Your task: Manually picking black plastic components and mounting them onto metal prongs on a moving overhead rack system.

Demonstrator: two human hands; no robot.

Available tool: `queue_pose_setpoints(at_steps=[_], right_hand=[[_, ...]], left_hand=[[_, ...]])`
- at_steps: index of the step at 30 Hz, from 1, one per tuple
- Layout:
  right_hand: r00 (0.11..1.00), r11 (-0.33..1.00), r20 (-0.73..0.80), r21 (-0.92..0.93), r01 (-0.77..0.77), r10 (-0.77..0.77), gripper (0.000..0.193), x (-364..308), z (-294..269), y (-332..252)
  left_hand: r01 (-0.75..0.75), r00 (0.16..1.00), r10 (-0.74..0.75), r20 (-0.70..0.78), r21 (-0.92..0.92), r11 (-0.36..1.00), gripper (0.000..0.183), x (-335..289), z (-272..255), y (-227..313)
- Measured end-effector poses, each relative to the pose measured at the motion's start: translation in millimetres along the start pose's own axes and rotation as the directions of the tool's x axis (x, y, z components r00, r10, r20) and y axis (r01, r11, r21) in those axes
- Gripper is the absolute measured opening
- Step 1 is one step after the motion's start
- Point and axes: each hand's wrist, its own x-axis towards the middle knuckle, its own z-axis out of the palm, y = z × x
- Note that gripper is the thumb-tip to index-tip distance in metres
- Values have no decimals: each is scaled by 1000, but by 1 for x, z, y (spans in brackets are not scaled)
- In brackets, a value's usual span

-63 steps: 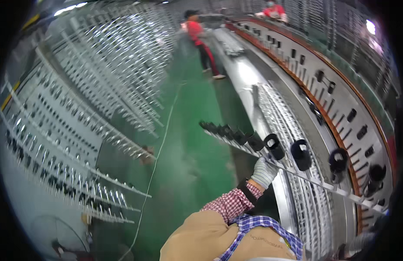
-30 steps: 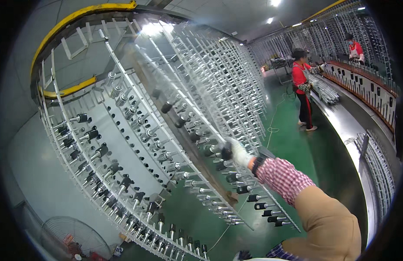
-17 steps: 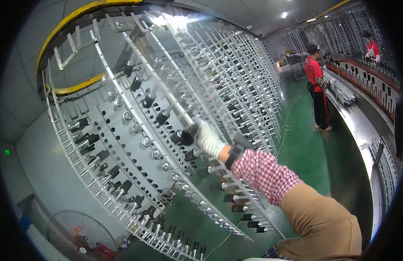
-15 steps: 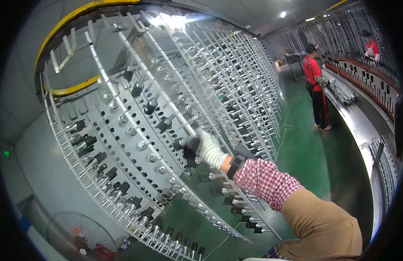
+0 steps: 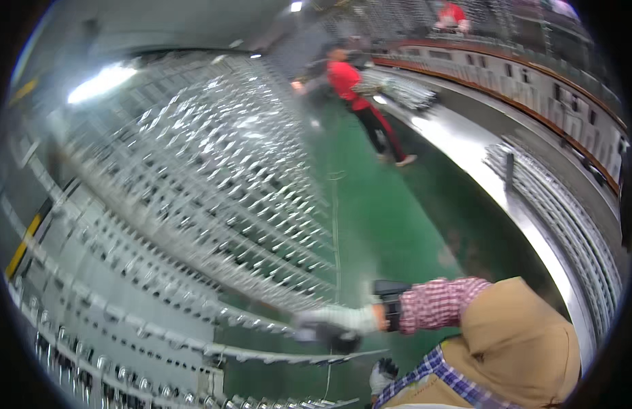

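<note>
My right hand (image 5: 337, 326), in a white glove with a dark palm, reaches leftward from a red checked sleeve cuff with a black band at the wrist. It is at the right end of a long metal rack bar (image 5: 261, 356) that carries small shiny parts. Motion smears its fingers, so whether they grip the bar does not show. My left hand (image 5: 382, 375), gloved in grey-white with dark fingers, is low beside my apron (image 5: 435, 368). Only a small part of it shows, and I cannot make out anything in it.
Rows of hanging racks (image 5: 241, 150) with shiny metal parts fill the left side. A green floor aisle (image 5: 377, 225) runs between them and a long metal bench (image 5: 459, 153). Bundled racks (image 5: 554, 211) lie on the bench. A person in red (image 5: 350, 85) stands farther along; another is behind.
The view has swung to the right and is blurred. My right hand has come lower, nearer my body. The near racks with black-tipped parts have left view, and my left hand now shows.
</note>
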Motion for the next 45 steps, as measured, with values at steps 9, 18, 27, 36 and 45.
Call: queue_pose_setpoints(at_steps=[9,18,27,36,45], right_hand=[[310,759,-785,-609,-228,-537,36,-415,-245,25],[-479,883,-782,-469,30,-399,32,-476,-300,51],[-780,640,-477,-461,614,405,40,-400,-315,54],[-891,933,-390,-172,317,231,34,-316,-361,-17],[-815,568,-182,-633,525,550,33,-339,-367,28]], left_hand=[[287,878,-456,148,599,748,31,146,311,-58],[-388,702,-501,507,861,328,30,229,673,-173],[-933,135,-680,721,-139,-333,28,403,863,-272],[-745,-15,-997,72,-666,-37,58,392,873,-290],[-638,34,-997,-74,-770,36,34,348,897,-277]])
